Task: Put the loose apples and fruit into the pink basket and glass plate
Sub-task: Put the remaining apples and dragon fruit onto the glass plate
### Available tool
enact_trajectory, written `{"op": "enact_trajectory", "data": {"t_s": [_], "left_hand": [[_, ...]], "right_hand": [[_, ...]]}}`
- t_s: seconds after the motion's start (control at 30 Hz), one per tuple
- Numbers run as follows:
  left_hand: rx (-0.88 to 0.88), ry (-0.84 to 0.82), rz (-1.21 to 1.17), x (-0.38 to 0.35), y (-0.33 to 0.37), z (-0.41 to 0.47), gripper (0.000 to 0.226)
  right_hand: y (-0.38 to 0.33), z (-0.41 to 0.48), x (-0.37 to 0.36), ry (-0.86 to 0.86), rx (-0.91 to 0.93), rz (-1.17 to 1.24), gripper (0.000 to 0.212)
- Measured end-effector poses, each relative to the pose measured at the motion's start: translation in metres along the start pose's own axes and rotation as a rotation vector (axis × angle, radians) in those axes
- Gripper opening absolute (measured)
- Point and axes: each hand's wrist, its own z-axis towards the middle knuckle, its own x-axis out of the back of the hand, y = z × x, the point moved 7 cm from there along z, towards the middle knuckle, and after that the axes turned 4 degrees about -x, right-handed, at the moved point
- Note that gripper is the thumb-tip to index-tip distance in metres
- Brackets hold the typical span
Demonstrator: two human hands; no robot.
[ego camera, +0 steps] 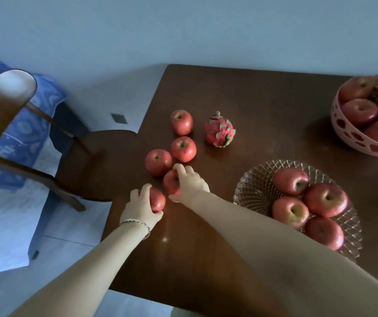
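Observation:
Several red apples lie loose near the left edge of the dark wooden table (263, 106). My left hand (141, 205) grips the nearest apple (158, 200). My right hand (190, 183) closes over the apple beside it (170, 181). Three more apples (158, 162) (183, 148) (181, 122) sit just beyond. A pink dragon fruit (220, 130) lies to their right. The glass plate (252, 186) at the right front holds several apples. The pink basket (343, 131) at the far right holds apples and dark fruit.
A wooden chair (87, 165) stands against the table's left edge, its seat partly tucked under. Another chair back (2, 106) is at the far left. A blue patterned cloth (23, 133) lies behind it. Pale floor lies below.

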Motion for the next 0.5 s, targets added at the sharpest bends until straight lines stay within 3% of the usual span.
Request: {"op": "enact_trajectory", "data": {"t_s": [0.13, 0.3, 0.37, 0.5], "left_hand": [[-0.020, 0.040, -0.078, 0.005, 0.003, -0.004, 0.070], [-0.224, 0.077, -0.208, 0.013, 0.046, -0.027, 0.070], [-0.337, 0.059, -0.225, 0.012, 0.078, -0.038, 0.070], [-0.519, 0.001, -0.149, -0.003, 0.140, -0.060, 0.074]], "right_hand": [[0.013, -0.019, 0.011, 0.038, -0.005, 0.184, 0.071], [0.062, -0.088, 0.056, 0.143, 0.016, 0.339, 0.073], [0.095, -0.121, 0.070, 0.183, 0.007, 0.308, 0.073], [0.155, -0.165, 0.073, 0.225, -0.008, 0.009, 0.083]]}}
